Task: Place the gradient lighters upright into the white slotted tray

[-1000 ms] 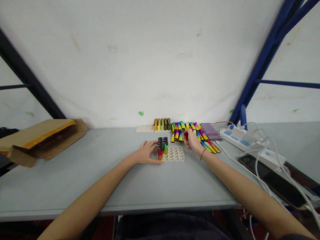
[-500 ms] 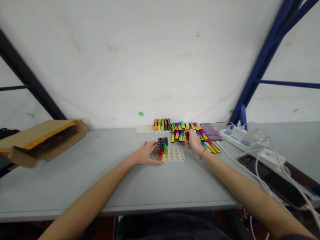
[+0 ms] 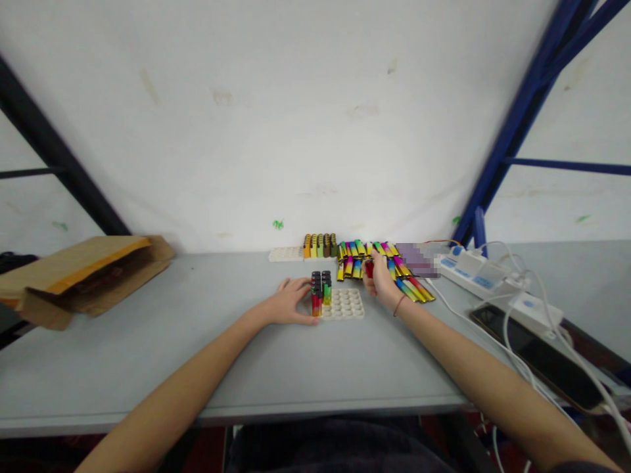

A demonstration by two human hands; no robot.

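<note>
A white tray [image 3: 348,303] with round holes lies in front of me, and black-topped lighters [image 3: 316,302] stand upright in its left columns, red and green ones nearest. My left hand [image 3: 292,302] rests at the tray's left end, thumb and fingers spread around the corner beside the lighters. Behind the tray's right side, my right hand [image 3: 382,279] is closed on a red lighter [image 3: 369,268], partly hidden by the fingers. Around and behind that hand lie several shiny multicoloured lighters [image 3: 349,267], some covered by it.
At the back stands a second white tray [image 3: 284,253] with rows of lighters [image 3: 320,246] in its right part. A power strip [image 3: 497,282], white cables and a dark phone [image 3: 537,355] occupy the right. An opened cardboard package [image 3: 98,276] lies at the left.
My right hand has turned slightly, and more of the red lighter shows at its fingers. My left hand and the front tray have stayed in place.
</note>
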